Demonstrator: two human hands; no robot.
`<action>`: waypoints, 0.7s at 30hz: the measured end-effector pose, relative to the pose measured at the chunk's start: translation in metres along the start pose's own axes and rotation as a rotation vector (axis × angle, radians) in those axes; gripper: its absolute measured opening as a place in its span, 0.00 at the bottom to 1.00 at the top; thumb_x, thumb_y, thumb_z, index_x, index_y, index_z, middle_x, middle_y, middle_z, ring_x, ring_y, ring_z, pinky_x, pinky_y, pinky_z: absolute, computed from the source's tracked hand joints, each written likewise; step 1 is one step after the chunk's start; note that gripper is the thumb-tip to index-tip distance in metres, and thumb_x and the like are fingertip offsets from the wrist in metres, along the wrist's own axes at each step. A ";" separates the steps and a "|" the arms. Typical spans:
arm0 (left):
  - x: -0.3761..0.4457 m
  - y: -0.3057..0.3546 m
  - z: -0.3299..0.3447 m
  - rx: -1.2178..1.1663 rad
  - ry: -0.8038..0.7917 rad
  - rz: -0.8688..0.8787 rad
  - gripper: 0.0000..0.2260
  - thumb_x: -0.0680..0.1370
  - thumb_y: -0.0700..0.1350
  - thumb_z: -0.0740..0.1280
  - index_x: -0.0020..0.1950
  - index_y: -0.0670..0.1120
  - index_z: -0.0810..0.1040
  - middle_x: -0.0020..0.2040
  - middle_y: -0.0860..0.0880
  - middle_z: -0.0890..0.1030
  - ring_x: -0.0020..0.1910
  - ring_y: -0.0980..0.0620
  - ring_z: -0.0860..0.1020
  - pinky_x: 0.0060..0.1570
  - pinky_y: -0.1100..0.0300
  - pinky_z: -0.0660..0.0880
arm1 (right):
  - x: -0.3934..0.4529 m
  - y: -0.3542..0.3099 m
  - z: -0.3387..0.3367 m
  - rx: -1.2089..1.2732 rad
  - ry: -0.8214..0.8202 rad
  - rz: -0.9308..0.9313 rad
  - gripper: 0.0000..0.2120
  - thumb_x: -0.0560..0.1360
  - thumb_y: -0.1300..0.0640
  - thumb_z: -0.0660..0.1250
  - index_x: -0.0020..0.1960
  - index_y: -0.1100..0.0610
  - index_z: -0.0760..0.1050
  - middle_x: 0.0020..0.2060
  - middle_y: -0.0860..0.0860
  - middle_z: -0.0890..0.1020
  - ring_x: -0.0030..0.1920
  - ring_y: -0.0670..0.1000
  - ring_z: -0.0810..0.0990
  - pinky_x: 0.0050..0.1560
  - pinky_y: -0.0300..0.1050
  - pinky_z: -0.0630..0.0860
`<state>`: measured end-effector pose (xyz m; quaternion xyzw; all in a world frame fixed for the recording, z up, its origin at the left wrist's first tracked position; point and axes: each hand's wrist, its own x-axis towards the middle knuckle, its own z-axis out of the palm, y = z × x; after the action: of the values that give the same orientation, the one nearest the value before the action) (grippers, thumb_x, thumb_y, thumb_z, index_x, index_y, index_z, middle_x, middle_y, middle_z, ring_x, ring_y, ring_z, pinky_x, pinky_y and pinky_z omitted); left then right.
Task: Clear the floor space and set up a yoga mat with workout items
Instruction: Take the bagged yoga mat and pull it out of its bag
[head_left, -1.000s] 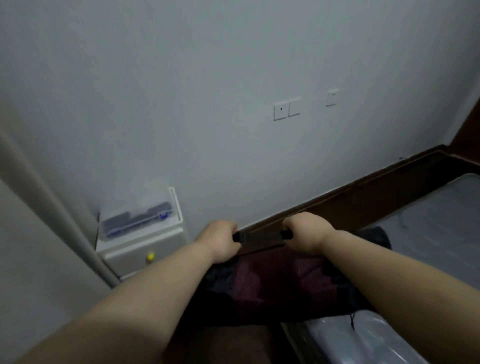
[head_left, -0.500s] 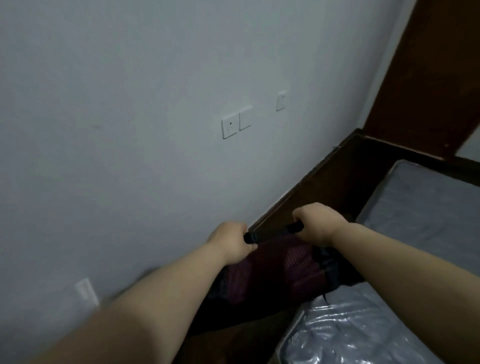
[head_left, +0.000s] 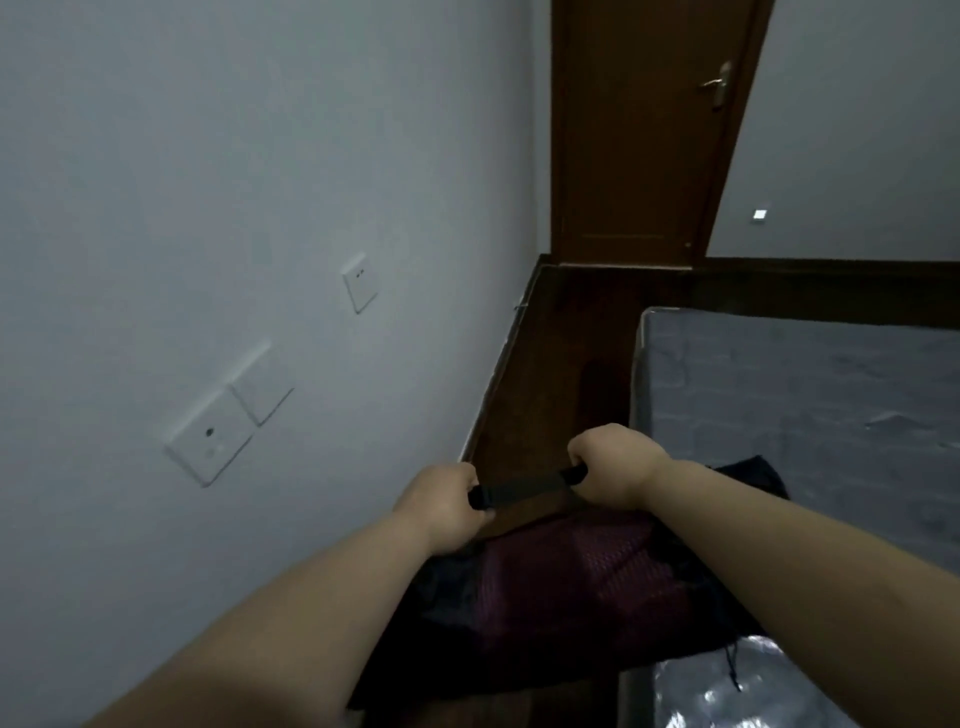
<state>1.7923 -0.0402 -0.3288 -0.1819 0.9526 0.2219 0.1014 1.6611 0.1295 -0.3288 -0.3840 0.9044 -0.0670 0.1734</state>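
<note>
Two hands (head_left: 447, 506) (head_left: 615, 467) on mat bag's strap (head_left: 524, 489)

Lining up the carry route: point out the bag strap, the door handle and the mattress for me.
bag strap (head_left: 524, 490), head view, on the black strap's bare middle between the two fists.
door handle (head_left: 718, 84), head view, on the metal lever.
mattress (head_left: 810, 405), head view, on its bare grey top.

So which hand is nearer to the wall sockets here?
Left. The left hand grips the black strap on the side toward the wall sockets; the right hand grips the strap's other end, over by the mattress.
</note>
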 end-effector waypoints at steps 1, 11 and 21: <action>0.042 0.003 -0.007 -0.007 -0.031 0.019 0.15 0.75 0.49 0.69 0.35 0.52 0.64 0.37 0.54 0.69 0.43 0.52 0.72 0.37 0.61 0.65 | 0.030 0.018 -0.015 0.001 -0.014 0.021 0.11 0.73 0.55 0.67 0.34 0.49 0.68 0.37 0.49 0.75 0.39 0.50 0.75 0.33 0.40 0.69; 0.297 0.049 -0.066 0.007 -0.088 0.193 0.12 0.75 0.51 0.69 0.39 0.52 0.67 0.41 0.55 0.71 0.44 0.54 0.72 0.39 0.62 0.66 | 0.202 0.130 -0.117 -0.002 0.017 0.177 0.13 0.74 0.54 0.67 0.35 0.50 0.65 0.36 0.48 0.72 0.37 0.49 0.72 0.32 0.40 0.66; 0.604 0.116 -0.145 0.058 -0.156 0.472 0.08 0.76 0.51 0.69 0.47 0.49 0.72 0.44 0.55 0.71 0.45 0.54 0.72 0.39 0.62 0.68 | 0.395 0.256 -0.218 0.066 0.093 0.487 0.12 0.74 0.56 0.63 0.34 0.48 0.66 0.36 0.48 0.74 0.39 0.50 0.74 0.32 0.40 0.68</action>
<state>1.1790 -0.1915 -0.3220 0.0664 0.9640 0.2253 0.1250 1.1548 0.0218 -0.2949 -0.1451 0.9746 -0.0704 0.1553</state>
